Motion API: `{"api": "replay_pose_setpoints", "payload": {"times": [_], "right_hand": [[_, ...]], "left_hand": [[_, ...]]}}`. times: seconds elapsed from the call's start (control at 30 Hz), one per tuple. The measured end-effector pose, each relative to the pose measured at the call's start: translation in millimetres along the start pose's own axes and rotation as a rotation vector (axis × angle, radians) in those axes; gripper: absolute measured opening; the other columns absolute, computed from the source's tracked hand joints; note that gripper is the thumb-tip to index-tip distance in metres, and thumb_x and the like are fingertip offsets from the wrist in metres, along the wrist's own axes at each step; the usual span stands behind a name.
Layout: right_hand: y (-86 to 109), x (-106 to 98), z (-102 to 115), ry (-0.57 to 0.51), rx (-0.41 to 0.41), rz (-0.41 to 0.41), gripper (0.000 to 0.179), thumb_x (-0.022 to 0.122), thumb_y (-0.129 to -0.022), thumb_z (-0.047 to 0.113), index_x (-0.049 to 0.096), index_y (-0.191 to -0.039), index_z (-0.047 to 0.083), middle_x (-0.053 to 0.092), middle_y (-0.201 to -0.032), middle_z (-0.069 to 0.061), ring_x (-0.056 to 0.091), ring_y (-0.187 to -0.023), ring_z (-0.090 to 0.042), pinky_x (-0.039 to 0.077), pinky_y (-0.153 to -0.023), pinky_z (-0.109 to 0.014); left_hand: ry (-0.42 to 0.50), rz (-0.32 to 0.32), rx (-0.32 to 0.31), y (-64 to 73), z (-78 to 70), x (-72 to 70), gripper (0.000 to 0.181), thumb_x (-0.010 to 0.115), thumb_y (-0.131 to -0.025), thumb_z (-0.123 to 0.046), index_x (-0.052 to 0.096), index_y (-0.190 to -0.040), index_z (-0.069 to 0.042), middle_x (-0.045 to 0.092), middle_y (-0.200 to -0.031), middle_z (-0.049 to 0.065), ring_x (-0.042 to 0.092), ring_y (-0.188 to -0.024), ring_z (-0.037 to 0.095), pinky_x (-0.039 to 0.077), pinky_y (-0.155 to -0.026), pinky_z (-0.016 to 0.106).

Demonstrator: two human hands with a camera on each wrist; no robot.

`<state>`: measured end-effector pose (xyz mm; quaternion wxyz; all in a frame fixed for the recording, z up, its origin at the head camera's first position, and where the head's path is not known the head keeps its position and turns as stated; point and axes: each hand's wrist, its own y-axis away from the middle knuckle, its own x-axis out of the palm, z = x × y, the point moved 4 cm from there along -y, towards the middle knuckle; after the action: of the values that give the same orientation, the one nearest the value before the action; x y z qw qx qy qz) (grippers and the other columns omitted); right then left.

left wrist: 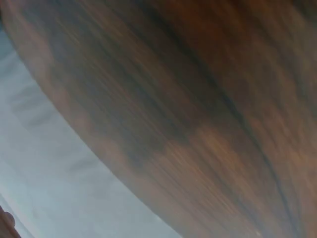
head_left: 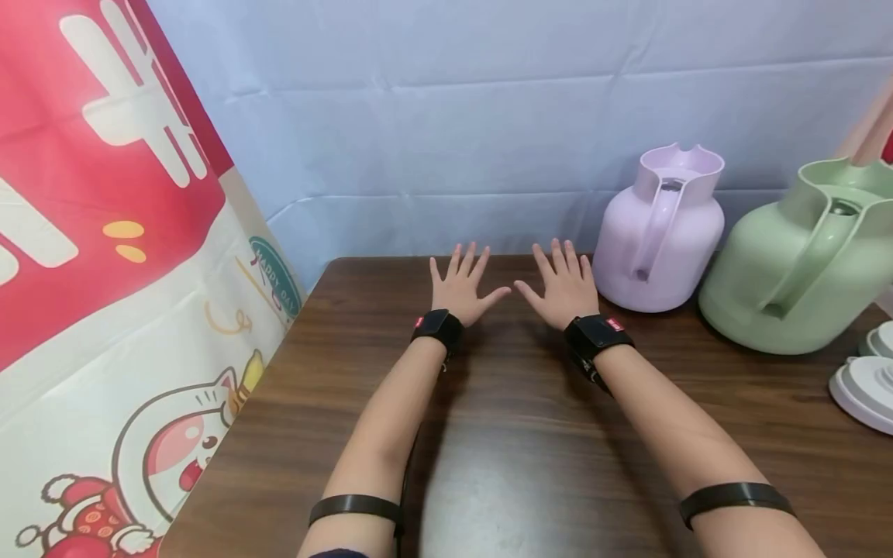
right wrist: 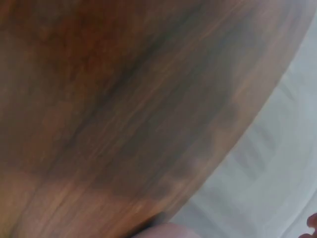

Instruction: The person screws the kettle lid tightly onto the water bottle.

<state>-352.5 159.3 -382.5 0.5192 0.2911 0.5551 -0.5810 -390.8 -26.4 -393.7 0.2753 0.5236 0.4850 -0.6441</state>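
Both hands are stretched forward over the far part of a brown wooden table (head_left: pixel 516 434), palms down with fingers spread. The left hand (head_left: pixel 460 293) holds nothing, its thumb pointing toward the other hand. Likewise bare of any object, the right hand (head_left: pixel 563 291) lies just left of a lilac jug-shaped flask (head_left: pixel 628 248). Each wrist wears a black strap. In the left wrist view the tabletop (left wrist: pixel 163 109) fills most of the picture, with a fingertip at the lower left. The right wrist view shows wood grain (right wrist: pixel 129 109) and a fingertip at its lower right edge.
Right of the lilac flask stands a larger-looking green flask (head_left: pixel 760 271). White and grey lids (head_left: pixel 868 387) lie at the right edge. A pale blue cloth (head_left: pixel 432 139) hangs behind the table, and a printed red and white cloth (head_left: pixel 174 310) hangs along the left side.
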Motion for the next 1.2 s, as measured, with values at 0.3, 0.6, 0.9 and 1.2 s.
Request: {"api": "replay_pose_setpoints", "payload": {"times": [0.3,0.6,0.9,1.2], "right_hand": [[27.6,-48.3,6.9,-0.078,-0.069,-0.271,0.064,0.055,-0.093,0.038,0.036,-0.145,0.007,0.03,-0.148,-0.022,0.016,-0.141,-0.034,0.004,-0.112,-0.051],[43.2,-93.6,-24.3,-0.121,0.079,-0.721,0.076,0.058,-0.085,0.033,0.022,-0.149,0.013,0.007,-0.158,-0.012,-0.004,-0.143,-0.03,-0.008,-0.111,-0.048],[38.8,-94.2,-75.3,-0.318,0.457,-0.716,0.096,0.071,-0.078,0.035,0.012,-0.153,0.023,-0.004,-0.159,-0.002,-0.015,-0.142,-0.025,-0.007,-0.111,-0.043],[36.8,-92.4,-79.1,-0.474,0.503,-0.539,0.086,0.06,-0.081,0.021,0.013,-0.153,0.025,-0.011,-0.155,-0.018,-0.017,-0.138,-0.04,-0.001,-0.112,-0.048]], "left_hand": [[0.268,-0.043,0.012,19.8,-17.5,-29.6,0.08,0.041,-0.091,-0.065,0.006,-0.153,-0.028,0.008,-0.158,-0.003,0.004,-0.144,0.019,0.0,-0.109,0.058],[0.788,0.028,0.013,59.9,-52.0,-47.0,0.073,0.03,-0.094,-0.065,0.003,-0.152,-0.03,0.009,-0.158,-0.004,0.009,-0.143,0.019,0.005,-0.11,0.057],[0.919,0.168,0.035,92.7,-81.7,-55.5,0.07,0.035,-0.095,-0.062,0.004,-0.151,-0.035,0.009,-0.157,-0.006,0.009,-0.143,0.018,0.005,-0.107,0.062],[0.888,0.172,0.068,112.2,-85.2,-58.6,0.072,0.038,-0.093,-0.064,0.006,-0.151,-0.036,0.011,-0.157,-0.004,0.008,-0.143,0.019,0.004,-0.106,0.065]]}}
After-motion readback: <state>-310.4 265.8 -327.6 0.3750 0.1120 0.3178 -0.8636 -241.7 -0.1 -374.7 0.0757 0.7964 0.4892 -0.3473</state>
